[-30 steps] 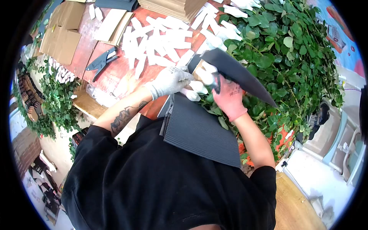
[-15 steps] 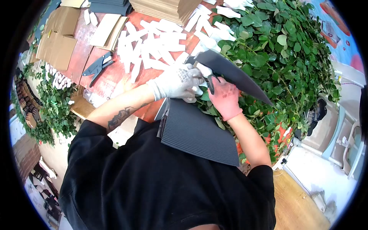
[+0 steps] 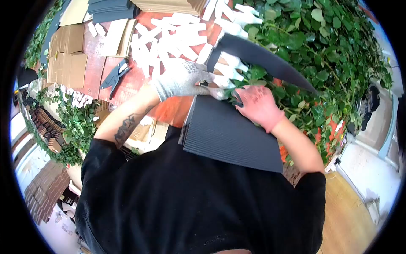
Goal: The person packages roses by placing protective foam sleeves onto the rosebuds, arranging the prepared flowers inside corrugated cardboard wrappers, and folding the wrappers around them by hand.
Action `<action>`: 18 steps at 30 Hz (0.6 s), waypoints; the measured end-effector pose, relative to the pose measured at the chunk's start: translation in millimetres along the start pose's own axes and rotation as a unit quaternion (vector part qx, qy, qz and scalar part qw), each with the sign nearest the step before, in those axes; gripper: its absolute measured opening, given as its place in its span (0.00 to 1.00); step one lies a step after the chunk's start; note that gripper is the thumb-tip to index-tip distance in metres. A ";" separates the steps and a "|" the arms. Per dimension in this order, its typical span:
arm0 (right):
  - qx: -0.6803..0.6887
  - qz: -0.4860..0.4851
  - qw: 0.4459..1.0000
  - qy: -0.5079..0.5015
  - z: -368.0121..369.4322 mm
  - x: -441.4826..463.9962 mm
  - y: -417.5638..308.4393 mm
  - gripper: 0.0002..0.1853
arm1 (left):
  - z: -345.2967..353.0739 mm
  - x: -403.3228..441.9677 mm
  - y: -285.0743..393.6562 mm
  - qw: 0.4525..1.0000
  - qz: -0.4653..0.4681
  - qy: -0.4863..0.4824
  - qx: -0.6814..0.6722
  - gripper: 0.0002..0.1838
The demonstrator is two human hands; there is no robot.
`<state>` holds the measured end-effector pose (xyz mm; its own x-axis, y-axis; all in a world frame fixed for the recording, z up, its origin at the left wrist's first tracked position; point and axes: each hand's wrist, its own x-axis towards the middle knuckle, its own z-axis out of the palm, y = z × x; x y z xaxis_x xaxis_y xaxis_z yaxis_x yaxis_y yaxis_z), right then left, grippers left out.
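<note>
Head view — dark, ribbed sheet (image 3: 232,133)

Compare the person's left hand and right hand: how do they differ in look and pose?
Look: the left hand wears a pale grey-white glove; the right hand wears a pink one.
Pose: the left hand reaches toward the picture's right, the right hand toward its left.
Shared: both are gloved, with printed marks showing on the back, above the dark ribbed sheet in the picture.

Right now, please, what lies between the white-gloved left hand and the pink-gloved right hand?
The head view shows white tapered wraps and green foliage there.
</note>
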<state>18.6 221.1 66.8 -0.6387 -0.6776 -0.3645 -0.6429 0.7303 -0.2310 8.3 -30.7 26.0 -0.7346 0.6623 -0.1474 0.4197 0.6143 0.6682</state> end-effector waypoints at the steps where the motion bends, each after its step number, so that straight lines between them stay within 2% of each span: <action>1: -0.002 -0.031 0.999 -0.031 6.2 1.9 0.2 0.16 | 2.4 -0.6 -2.2 0.996 -0.016 -0.069 0.055 0.17; 3: 0.017 -0.024 0.999 -0.032 15.3 7.2 2.1 0.16 | 14.1 1.0 -7.8 0.994 -0.014 -0.088 0.070 0.15; 5: 0.050 -0.020 0.998 -0.039 29.1 11.4 6.5 0.16 | 29.5 0.4 -14.3 0.997 0.054 0.024 0.041 0.16; 7: 0.032 -0.028 0.998 -0.035 38.9 14.3 8.7 0.15 | 35.4 1.1 -20.0 0.999 0.031 0.008 0.027 0.14; 9: 0.035 -0.030 0.999 -0.017 44.1 14.8 10.0 0.15 | 38.1 0.1 -30.3 0.991 0.116 0.059 0.021 0.12; 11: 0.037 -0.030 0.999 -0.015 45.9 14.7 10.4 0.15 | 27.7 -5.7 -30.7 0.994 0.101 0.024 0.019 0.10; 13: 0.031 -0.042 0.999 -0.010 46.9 15.8 12.0 0.14 | 22.8 -16.5 -51.0 0.990 0.118 0.072 0.028 0.08; 15: 0.029 -0.038 0.999 -0.007 53.0 14.3 13.9 0.13 | 1.6 -36.9 -83.0 0.996 0.018 0.021 0.079 0.08; 17: 0.027 -0.084 0.994 0.065 60.0 12.6 16.4 0.12 | -18.1 -53.6 -69.3 0.977 -0.045 0.130 0.164 0.06; 18: 0.031 -0.091 0.993 0.065 56.2 12.9 14.7 0.12 | -35.3 -55.7 -45.1 0.972 -0.122 0.103 0.175 0.07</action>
<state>24.6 227.9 8.0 -0.5665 -0.8011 -0.1933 -0.7276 0.5964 -0.3391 11.5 -110.4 29.8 -0.9110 0.4011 -0.0962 0.3490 0.8738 0.3386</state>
